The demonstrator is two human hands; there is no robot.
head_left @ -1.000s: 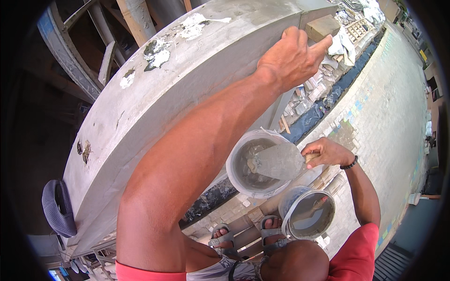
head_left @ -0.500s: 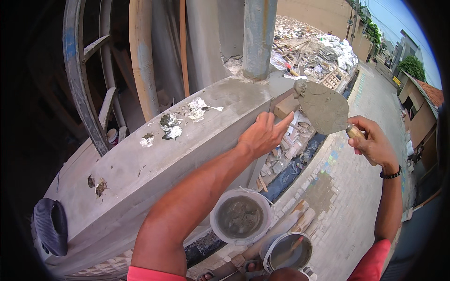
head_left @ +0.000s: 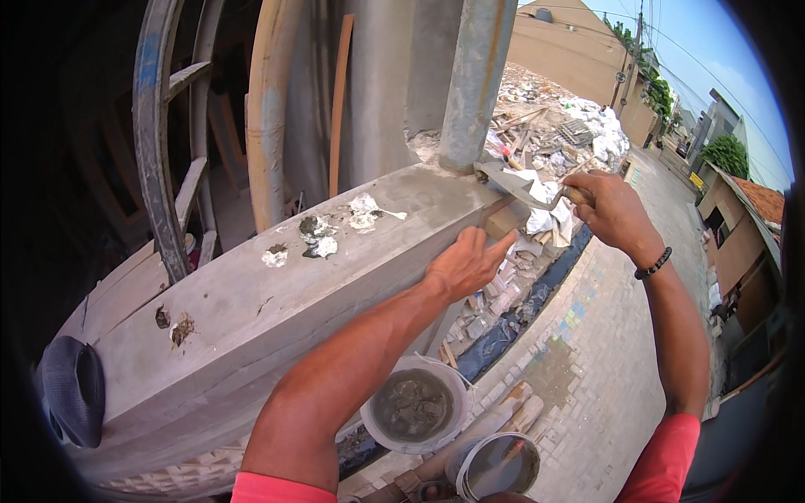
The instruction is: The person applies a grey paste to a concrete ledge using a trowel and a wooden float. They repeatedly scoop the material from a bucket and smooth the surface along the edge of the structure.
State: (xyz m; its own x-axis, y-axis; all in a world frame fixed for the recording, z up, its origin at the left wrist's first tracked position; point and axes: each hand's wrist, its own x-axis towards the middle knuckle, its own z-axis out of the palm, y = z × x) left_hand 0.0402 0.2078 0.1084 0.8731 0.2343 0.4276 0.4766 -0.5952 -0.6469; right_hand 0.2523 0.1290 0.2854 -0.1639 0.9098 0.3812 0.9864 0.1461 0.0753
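My right hand [head_left: 616, 210] is closed round the wooden handle of a trowel [head_left: 521, 189]. Its grey blade is tilted over the far end of the wall top, beside the metal post [head_left: 475, 92]. Just below the blade, a wooden block [head_left: 506, 219] sits against the wall's end. My left hand [head_left: 466, 267] is at this block, fingers curled and one stretched along its lower edge; it appears to grip the block, though the contact is partly hidden. Grey mortar partly covers the concrete wall top [head_left: 251, 281], with white and dark patches on it.
Below my left arm stand a bucket of grey mortar [head_left: 411, 404] and a second bucket [head_left: 501, 469] with murky water and a tool. A dark knit cap [head_left: 74, 392] lies at the wall's near left end. Rubble [head_left: 553, 126], a ditch [head_left: 503, 331] and a paved lane [head_left: 625, 335] lie right.
The trowel has swung left and down from beside the wall to its far end, its blade turning from flat-on to nearly edge-on. My left hand stays at the block.
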